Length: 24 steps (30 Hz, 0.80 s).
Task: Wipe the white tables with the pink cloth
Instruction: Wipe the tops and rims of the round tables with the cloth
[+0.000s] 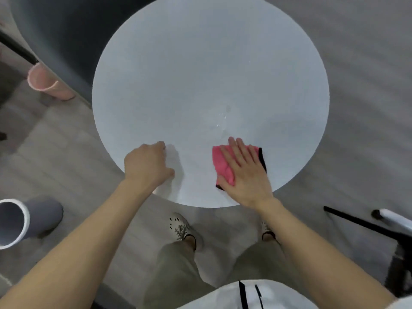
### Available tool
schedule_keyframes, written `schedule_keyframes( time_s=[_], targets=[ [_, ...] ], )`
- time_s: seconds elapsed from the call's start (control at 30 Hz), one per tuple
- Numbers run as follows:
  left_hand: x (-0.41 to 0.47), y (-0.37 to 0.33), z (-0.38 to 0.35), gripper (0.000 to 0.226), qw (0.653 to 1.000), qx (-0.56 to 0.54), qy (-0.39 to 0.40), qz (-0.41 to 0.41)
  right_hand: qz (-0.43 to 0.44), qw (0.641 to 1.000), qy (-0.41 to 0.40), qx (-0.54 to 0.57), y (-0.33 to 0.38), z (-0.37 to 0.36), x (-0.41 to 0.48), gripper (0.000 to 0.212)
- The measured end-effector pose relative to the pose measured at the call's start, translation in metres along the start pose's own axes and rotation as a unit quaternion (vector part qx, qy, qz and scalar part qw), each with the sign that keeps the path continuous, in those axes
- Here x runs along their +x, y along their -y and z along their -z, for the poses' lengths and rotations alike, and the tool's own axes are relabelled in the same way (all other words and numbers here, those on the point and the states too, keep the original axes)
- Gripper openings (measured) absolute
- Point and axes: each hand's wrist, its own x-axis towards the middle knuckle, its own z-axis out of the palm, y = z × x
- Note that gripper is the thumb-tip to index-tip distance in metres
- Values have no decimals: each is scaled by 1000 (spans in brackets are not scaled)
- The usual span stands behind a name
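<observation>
A round white table (200, 74) fills the middle of the head view. A pink cloth (221, 163) with a black edge lies on its near right part. My right hand (247, 172) presses flat on the cloth with straight fingers. A few water drops (223, 118) glisten on the tabletop just beyond that hand. My left hand (147, 165) rests on the near left rim of the table, its fingers curled under and holding nothing that I can see.
A dark grey curved piece of furniture (62, 36) stands close behind the table at the left. A pink boot (48, 82) and a grey boot (26, 221) lie on the floor at the left. Black and white equipment (392, 228) sits at the right. My feet stand under the near rim.
</observation>
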Motion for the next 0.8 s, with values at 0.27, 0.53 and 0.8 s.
schedule_keyframes(
  time_s=[0.27, 0.53, 0.8],
  targets=[
    [65, 50, 7, 135, 995, 41, 32, -83, -361, 926, -103, 40, 86, -8, 47, 84],
    [65, 51, 7, 127, 992, 76, 4, -106, -148, 988, -47, 10, 14, -9, 9, 84],
    [68, 48, 28, 119, 990, 91, 40, -103, -210, 972, -84, 60, 144, -15, 102, 81]
  ],
)
